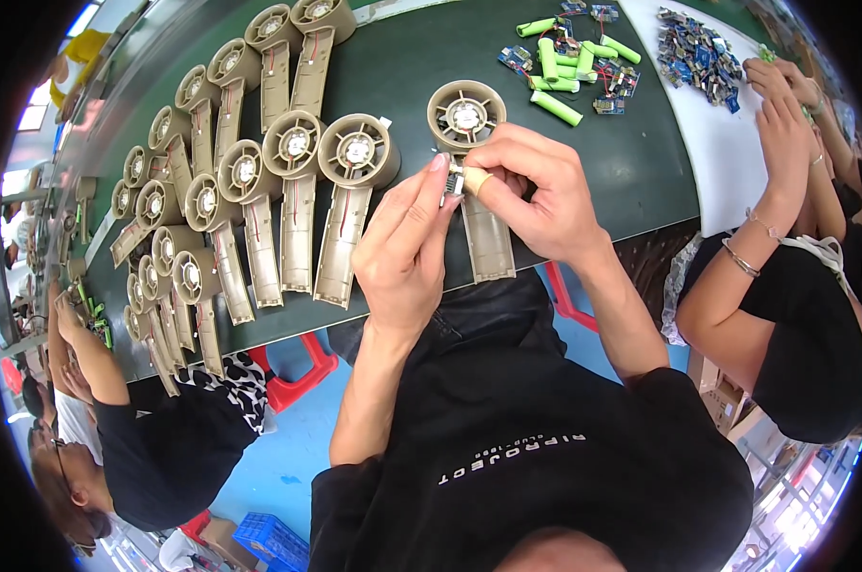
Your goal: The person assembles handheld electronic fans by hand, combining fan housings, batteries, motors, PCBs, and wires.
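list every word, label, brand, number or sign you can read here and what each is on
Black shirt: white lettering in a larger and a smaller line, upside down; not copied out here.
Green cells: any print too small to read.
Blue circuit boards: any markings too small to read.
Beige fan housings: no lettering can be made out.
Small part at the left hand: none readable.

On surface [431,48]: single fan housing [488,238] as centre. Rows of fan housings [244,172] at 9 o'clock; battery cells [548,59] among circuit boards [618,84] at 2 o'clock; circuit-board heap [698,59] at 3 o'clock from cells.
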A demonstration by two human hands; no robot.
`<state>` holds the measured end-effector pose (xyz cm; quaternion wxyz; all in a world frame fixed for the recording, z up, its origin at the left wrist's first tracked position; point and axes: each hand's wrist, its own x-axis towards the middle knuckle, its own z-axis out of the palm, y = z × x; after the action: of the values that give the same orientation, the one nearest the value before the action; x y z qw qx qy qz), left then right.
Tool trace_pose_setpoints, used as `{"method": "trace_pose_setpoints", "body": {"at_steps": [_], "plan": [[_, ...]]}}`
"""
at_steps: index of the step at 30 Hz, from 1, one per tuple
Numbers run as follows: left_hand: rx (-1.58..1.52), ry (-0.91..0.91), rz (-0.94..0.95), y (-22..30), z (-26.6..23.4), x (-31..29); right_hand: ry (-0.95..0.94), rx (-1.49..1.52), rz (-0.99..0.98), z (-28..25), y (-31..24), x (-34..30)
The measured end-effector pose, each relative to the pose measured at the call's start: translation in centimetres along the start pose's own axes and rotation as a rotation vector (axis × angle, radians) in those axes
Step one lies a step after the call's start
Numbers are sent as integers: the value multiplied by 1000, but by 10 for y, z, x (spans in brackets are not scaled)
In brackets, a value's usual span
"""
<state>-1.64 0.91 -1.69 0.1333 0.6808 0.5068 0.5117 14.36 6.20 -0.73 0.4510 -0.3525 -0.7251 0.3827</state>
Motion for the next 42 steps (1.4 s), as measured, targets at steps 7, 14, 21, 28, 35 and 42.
{"method": "trace_pose_setpoints", "body": {"at_steps": [7, 14, 21, 28, 35, 42], "plan": [[-49, 2, -35, -1, 1, 3, -12, 8, -15, -2, 2, 4], [-74, -8, -102, -1, -1, -1, 21, -49, -67, 3, 3, 1], [-75, 4, -94, 0, 0, 1, 33, -75, -89, 2, 4, 1], [-61, 10, -104, 1, -1, 1, 153, -238, -249, 8, 4, 0], [-68, 12, -69, -1, -1, 0, 89, -185, -195, 6, 5, 0], [-66, -6, -98, 0, -1, 0, 185, -344, -250, 11, 3, -3]]}}
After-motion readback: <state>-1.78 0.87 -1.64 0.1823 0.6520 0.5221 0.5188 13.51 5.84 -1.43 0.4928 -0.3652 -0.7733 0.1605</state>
